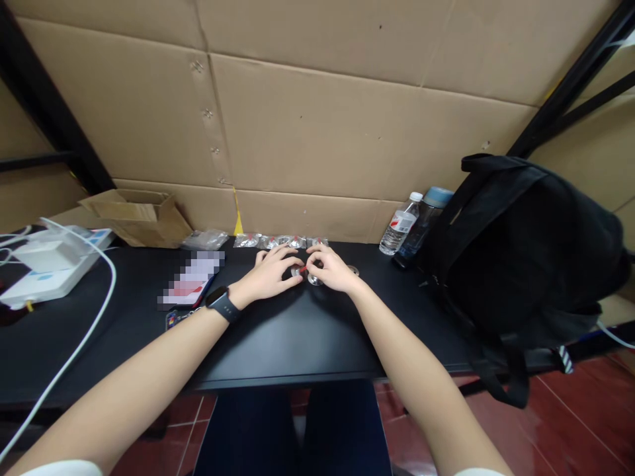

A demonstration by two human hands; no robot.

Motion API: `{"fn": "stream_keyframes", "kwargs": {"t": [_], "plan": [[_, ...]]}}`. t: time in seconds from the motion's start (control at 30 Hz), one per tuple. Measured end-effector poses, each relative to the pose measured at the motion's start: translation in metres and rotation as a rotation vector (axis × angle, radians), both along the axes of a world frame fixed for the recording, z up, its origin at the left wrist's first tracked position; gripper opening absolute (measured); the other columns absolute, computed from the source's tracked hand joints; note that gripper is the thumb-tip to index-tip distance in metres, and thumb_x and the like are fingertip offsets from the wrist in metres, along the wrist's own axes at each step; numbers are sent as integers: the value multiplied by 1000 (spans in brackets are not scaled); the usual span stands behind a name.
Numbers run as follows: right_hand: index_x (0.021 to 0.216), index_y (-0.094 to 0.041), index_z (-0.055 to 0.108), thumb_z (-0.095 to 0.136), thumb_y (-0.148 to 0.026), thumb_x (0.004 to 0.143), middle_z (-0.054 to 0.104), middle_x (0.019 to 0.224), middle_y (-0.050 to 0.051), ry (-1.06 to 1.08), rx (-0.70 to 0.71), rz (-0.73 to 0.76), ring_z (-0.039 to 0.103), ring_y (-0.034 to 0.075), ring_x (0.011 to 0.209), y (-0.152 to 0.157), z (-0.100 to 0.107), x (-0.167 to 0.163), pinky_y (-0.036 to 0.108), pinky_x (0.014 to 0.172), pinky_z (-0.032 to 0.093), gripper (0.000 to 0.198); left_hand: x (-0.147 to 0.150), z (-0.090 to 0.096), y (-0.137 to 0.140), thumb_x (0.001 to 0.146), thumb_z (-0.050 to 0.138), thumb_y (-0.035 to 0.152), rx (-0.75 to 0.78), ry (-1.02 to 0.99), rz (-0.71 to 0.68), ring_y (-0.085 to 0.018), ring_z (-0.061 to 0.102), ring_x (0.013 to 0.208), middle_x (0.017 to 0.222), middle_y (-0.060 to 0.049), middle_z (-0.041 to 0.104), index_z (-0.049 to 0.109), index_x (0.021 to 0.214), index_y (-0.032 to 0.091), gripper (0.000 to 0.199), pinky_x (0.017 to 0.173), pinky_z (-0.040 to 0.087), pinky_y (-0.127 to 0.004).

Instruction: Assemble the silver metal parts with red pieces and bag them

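Observation:
My left hand (pixel 269 274), with a dark watch (pixel 223 303) on the wrist, has its thumb and forefinger on either side of a small shiny round metal piece (pixel 296 272). My right hand (pixel 331 267) is curled in a pinch at a small red part (pixel 303 269) beside that piece. Under the right fingers lies a shiny metal disc (pixel 314 279). Another round metal rim (pixel 354 270) shows partly behind the right hand. Beyond the fingers, several small clear packets (pixel 247 240) with red bits lie in a row. The fingers hide part of the metal pieces.
On the black table (pixel 307 337), a phone (pixel 192 281) and keyring (pixel 172 320) lie left, near an open cardboard box (pixel 136 218), crumpled plastic (pixel 206 239) and a white power strip (pixel 54 277) with cable. Right stand a water bottle (pixel 398 228), a blue-lidded bottle (pixel 424 218) and a black backpack (pixel 526 258).

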State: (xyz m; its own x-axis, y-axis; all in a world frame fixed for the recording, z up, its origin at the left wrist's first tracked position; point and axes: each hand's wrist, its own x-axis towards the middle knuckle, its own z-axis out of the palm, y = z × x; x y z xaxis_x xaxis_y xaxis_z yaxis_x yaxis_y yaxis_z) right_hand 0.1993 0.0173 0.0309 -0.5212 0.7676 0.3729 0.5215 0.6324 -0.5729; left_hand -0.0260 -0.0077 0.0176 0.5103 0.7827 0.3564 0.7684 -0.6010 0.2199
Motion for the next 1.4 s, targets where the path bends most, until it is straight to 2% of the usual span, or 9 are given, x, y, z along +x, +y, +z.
{"fn": "stream_keyframes", "kwargs": {"t": [0.13,0.5,0.63,0.77,0.9,0.97,1.07,1.23,1.4], "plan": [[80,-18,70,66,-18,87,57,129,12,-91,29,-3,52,26,127,1,-9,-3,45,112,36,8,-10,2,7,98,47,58,-6,3,8,-35,35,143,147,-5,55,67,122,34,40,110,28,-57],[81,-19,71,63,-20,89,61,123,10,-109,41,45,56,24,117,3,-12,-2,42,103,42,11,-52,6,28,92,53,43,8,21,238,-35,47,128,126,-9,66,74,104,28,29,106,33,-58],[95,-19,71,65,-16,84,66,111,9,-153,94,-9,60,23,105,12,-8,12,39,99,45,13,-68,12,30,92,53,39,34,6,293,-34,48,125,126,-10,67,73,106,27,28,103,34,-57],[112,-19,72,70,-20,81,70,107,9,-267,26,-31,64,20,90,16,-5,27,32,85,48,31,-48,17,17,93,54,46,20,-29,142,-32,49,126,126,-8,67,72,113,30,31,106,33,-53],[104,-22,76,70,-22,81,74,89,3,-344,-59,28,65,17,78,13,-2,30,26,75,46,24,-8,19,-7,92,59,51,49,46,-91,-31,47,128,124,-5,68,69,118,34,32,106,33,-50],[100,-22,77,70,-21,81,74,86,2,-352,-63,27,64,15,75,11,0,28,25,73,45,20,-2,21,-11,93,58,51,73,76,-89,-31,46,130,126,-5,67,68,120,34,34,106,32,-50],[99,-23,77,70,-22,81,73,86,1,-354,-57,19,63,14,73,10,2,27,24,71,44,19,-29,26,2,94,54,45,92,105,124,-34,45,129,131,-8,66,67,121,31,34,105,30,-54],[98,-23,77,70,-24,82,73,86,2,-359,-65,26,64,15,73,9,3,27,25,71,44,17,-121,25,36,94,45,35,68,85,608,-38,40,129,131,-15,66,66,123,26,37,98,30,-56],[99,-23,77,70,-24,83,73,86,2,-337,-66,39,64,15,74,8,5,27,25,72,45,18,-172,12,50,89,53,42,-79,41,650,-39,39,131,134,-9,66,63,132,32,45,102,25,-54]]}}
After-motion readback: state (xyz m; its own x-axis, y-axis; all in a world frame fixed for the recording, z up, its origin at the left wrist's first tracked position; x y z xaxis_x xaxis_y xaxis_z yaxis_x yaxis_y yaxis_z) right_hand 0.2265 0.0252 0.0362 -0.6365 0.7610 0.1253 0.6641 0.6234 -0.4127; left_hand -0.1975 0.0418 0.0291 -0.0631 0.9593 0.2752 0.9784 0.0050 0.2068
